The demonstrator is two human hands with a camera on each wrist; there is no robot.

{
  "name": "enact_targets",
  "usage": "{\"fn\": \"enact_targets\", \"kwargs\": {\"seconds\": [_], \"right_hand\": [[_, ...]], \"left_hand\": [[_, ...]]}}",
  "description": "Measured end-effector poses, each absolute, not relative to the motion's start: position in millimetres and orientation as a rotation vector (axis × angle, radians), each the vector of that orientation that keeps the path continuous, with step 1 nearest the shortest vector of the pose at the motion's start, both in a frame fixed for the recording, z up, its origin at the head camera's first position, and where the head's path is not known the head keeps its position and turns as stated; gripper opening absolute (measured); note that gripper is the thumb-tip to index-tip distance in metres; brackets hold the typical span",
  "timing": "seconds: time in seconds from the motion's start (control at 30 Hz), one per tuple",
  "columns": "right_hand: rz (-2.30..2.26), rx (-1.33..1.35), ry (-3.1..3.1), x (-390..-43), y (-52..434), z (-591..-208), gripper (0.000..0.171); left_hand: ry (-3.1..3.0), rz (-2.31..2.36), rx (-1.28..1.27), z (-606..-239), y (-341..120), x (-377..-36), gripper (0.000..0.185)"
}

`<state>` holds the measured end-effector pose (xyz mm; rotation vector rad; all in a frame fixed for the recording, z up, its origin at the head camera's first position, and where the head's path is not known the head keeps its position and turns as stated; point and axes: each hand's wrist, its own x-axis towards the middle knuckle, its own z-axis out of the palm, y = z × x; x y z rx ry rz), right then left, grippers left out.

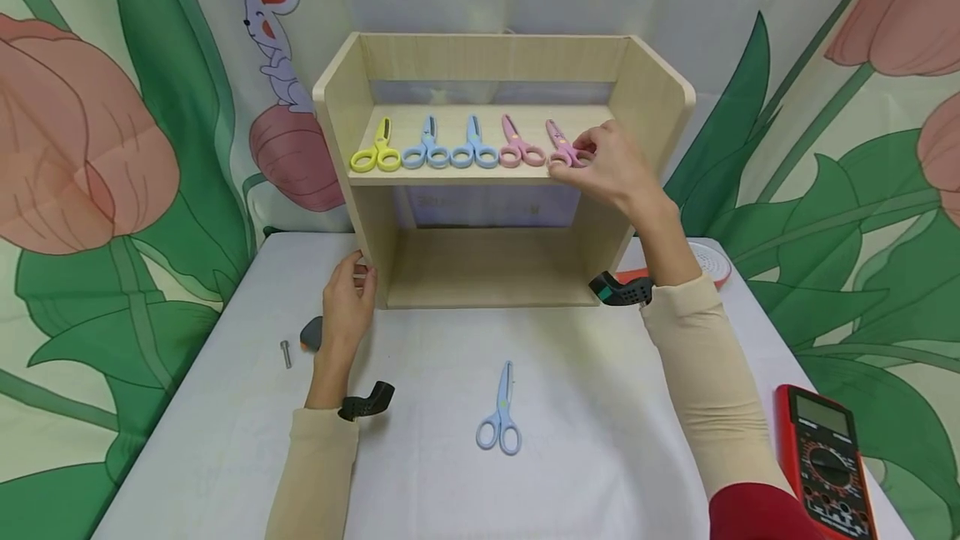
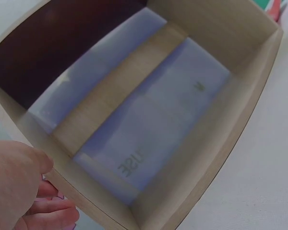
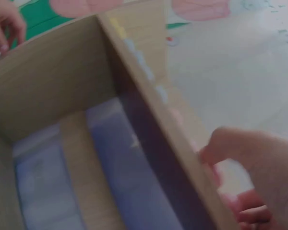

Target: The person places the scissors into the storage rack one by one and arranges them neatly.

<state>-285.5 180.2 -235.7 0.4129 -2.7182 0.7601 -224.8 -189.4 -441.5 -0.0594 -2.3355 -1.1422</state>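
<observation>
Here the right hand (image 1: 609, 163) reaches up to the shelf board of a pale wooden two-level shelf unit (image 1: 501, 65) that stands on a table covered in white cloth (image 1: 600, 407). Its thumb and fingers curl around the ring handles of a pink pair of plastic scissors (image 1: 564, 148), the rightmost piece in a row lying on the shelf board. To the left of it in that row lie a second pink pair of scissors (image 1: 517, 146), two light blue pairs (image 1: 474, 147) (image 1: 426, 148) and, farthest left, a yellow pair (image 1: 378, 151), all with handles toward the near edge and blades pointing to the far wall.

The left hand (image 1: 348, 300) rests against the near bottom corner of the shelf unit's left side panel, fingers curled around the panel's edge; the left wrist view shows the thumb (image 2: 19, 177) beside that wooden edge.

On the cloth, near the middle and well apart from the shelf unit, lies another light blue pair of scissors (image 1: 501, 415), blades pointing away. Left of the left hand lie a small metal bolt (image 1: 286, 352) and a dark grey rounded object (image 1: 311, 333), partly hidden by the wrist. At the near right corner sits a red and black multimeter (image 1: 825, 461). A round white and red object (image 1: 711, 262) shows behind the right forearm.
</observation>
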Motion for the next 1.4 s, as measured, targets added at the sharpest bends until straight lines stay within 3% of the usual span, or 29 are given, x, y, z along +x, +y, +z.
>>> {"fn": "enact_targets", "kwargs": {"seconds": [0.27, 0.47, 0.7, 1.07, 1.3, 1.4], "right_hand": [[0.761, 0.460, -2.814, -286.1, 185.9, -226.3, 0.072], [0.821, 0.414, -2.617, -270.0, 181.7, -241.9, 0.080], [0.776, 0.503, -2.274, -226.6, 160.8, -299.6, 0.065], [0.658, 0.580, -2.581, -167.7, 132.7, -415.1, 0.069], [0.531, 0.601, -2.768, -132.8, 117.5, -463.3, 0.065], [0.375, 0.612, -2.877, -117.1, 110.6, -476.7, 0.076]], "left_hand": [[-2.344, -1.154, -0.059, -442.4, -188.9, -224.5, 0.041], [-2.344, -1.152, -0.070, -442.7, -187.4, -223.5, 0.041], [-2.346, -1.164, -0.067, -442.1, -187.3, -224.3, 0.041], [-2.338, -1.157, -0.071, -442.0, -187.5, -224.9, 0.040], [-2.339, -1.158, -0.060, -441.6, -188.1, -225.0, 0.040], [-2.339, -1.155, -0.062, -442.2, -188.1, -225.0, 0.040]]}}
